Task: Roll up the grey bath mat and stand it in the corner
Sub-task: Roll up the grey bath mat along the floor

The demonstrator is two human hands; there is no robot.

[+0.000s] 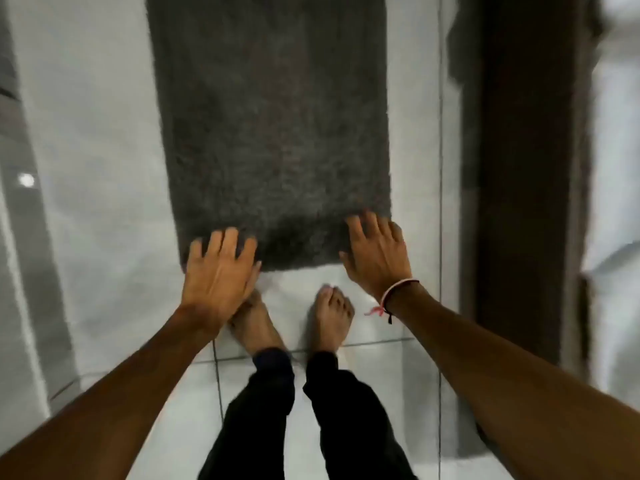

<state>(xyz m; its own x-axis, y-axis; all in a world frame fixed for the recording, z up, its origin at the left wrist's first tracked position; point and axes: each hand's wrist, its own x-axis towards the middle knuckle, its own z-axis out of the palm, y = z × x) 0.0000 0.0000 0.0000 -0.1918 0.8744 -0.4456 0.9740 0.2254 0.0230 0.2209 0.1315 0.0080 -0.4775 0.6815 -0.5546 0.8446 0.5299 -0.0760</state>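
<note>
Grey bath mat [273, 133] flat, long axis running away from both hands, left hand [218, 271] and right hand [377, 254] fingers spread on its near corners

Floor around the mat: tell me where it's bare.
Bare tile lies left of the mat, and a narrower strip runs between the mat and the dark door frame. The near edge is crowded: both hands and feet.

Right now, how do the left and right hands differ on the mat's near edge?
The left hand sits at the grey bath mat's near-left corner and has a bare wrist. The right hand sits at the near-right corner, slightly farther forward, and wears a wrist band. Both lie palm down, fingers spread over the edge.
</note>
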